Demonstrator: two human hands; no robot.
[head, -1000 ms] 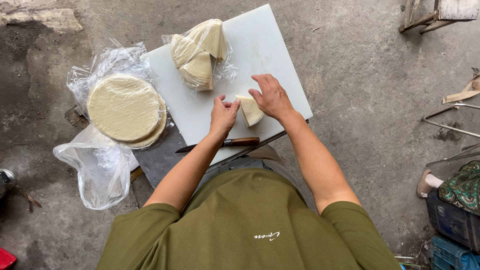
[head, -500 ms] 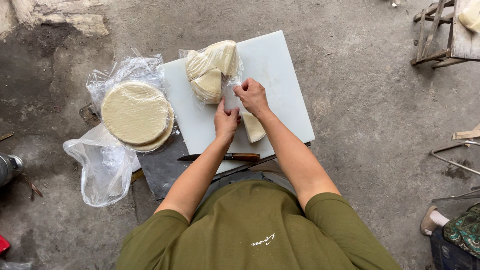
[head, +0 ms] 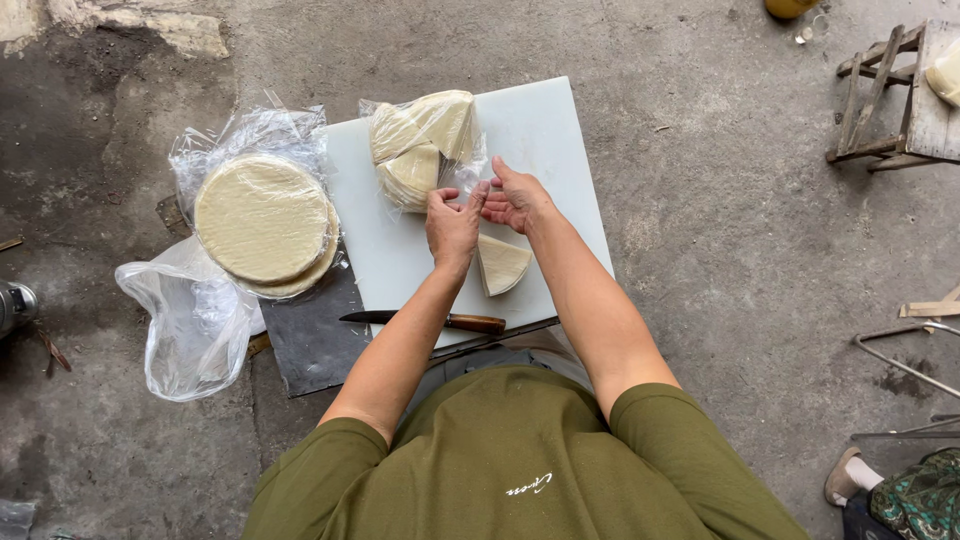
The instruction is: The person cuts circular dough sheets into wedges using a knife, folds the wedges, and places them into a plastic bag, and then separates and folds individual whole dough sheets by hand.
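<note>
Concrete floor fills most of what I see, grey and stained, with a white cutting board lying on it under both of my hands. Left of the grip, off the board's edge, a round stack of pale flatbreads sits in an opened clear wrapper, and a loose clear plastic bag lies crumpled just below that stack. A dark flat slab shows beneath the board's near left corner.

Just beyond the grip, at the far side of the board, a clear bag of cut wedges rests with its mouth toward me. My left hand and right hand meet at that mouth, fingertips pinched on the thin plastic, so both are grasping the bag's edge, though the film is hard to make out. Directly under the right wrist, a loose wedge stack lies on the board, touching neither hand. Nearer to me than the grip, a knife with a wooden handle lies across the board's near edge, blade pointing left. Far right of the grip stands a wooden stool.
</note>
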